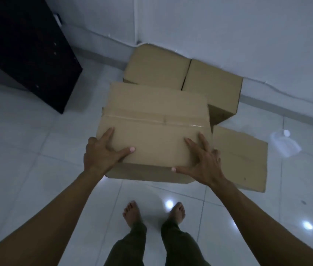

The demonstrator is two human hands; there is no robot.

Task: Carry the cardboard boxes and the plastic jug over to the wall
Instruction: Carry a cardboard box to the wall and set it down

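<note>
A taped cardboard box point(151, 127) fills the middle of the view, and I hold it by its two near corners. My left hand point(101, 152) grips the near left corner, with thumb and forefinger on top and the other fingers bent over the side. At the near right corner, my right hand point(201, 160) has spread fingers on the lid and outer fingers over the right edge. Two more cardboard boxes point(157, 68) point(213, 83) stand side by side against the white wall point(228, 25). A translucent plastic jug point(285, 143) with a white cap lies on the floor to the right.
A piece of cardboard point(242, 158) lies to the right of the held box, partly under it. A dark cabinet point(23, 45) stands at the left by the wall. My bare feet point(132, 212) stand on the glossy white floor tiles point(36, 169) behind the box.
</note>
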